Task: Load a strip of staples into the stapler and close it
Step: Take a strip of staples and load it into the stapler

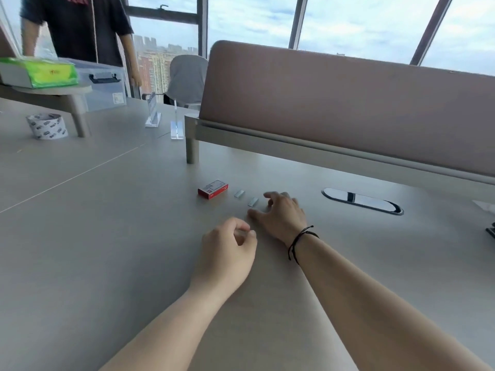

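Tape roll (47, 126) stands on the grey table (107, 236) at the far left, about 10 o'clock from the hands, beside a shelf leg. Two clear acrylic stands (153, 113) sit further right, near 11 o'clock.

Red staple box (213, 189) lies flat on the table at 12 o'clock from the left hand. Just right of the box, apart from it, lies a first staple strip (239, 193); a second staple strip (253, 202) lies further right, at 1 o'clock from the left hand.

Left hand (227, 247) rests on the table, fingers curled loosely toward the palm, thumb meeting the forefinger. Whether anything is pinched there cannot be told.

Right hand (282, 212) lies palm down at 2 o'clock from the left hand, fingers spread and arched, thumb pointing toward the second strip and near it without clear contact. The hand appears to hold nothing; what lies beneath the palm is hidden. A dark cord bracelet (301, 241) circles its wrist.

Oval cable port (363, 201) is set in the table at 3 o'clock from the right hand. A dark object (491, 231) is cut off at the right frame edge; it cannot be identified as the stapler.
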Demonstrator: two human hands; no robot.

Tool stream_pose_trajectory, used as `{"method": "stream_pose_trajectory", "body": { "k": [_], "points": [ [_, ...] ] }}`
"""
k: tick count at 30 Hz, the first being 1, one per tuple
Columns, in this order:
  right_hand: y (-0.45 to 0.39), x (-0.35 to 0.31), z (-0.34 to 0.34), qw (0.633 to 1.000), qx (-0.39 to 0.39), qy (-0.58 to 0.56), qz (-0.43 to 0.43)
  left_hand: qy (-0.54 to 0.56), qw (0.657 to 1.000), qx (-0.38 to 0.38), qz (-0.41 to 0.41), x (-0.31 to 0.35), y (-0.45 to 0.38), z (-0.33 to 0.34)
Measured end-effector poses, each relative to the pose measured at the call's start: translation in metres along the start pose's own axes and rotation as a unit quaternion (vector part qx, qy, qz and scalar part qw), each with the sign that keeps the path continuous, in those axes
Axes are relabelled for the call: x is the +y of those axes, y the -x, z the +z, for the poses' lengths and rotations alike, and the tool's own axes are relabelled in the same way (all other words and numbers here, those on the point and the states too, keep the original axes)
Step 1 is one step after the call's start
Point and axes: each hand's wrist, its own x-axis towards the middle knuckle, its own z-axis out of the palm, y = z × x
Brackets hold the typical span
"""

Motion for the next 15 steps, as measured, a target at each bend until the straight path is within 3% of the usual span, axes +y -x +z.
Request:
{"method": "stream_pose_trajectory", "body": {
  "k": [15],
  "points": [
    [-0.0033, -0.0025, -0.0030, 1.000, -0.017, -0.009, -0.002, 0.011, 0.999, -0.026, -0.027, 0.0071, 0.0027, -0.0052]
  ]
}}
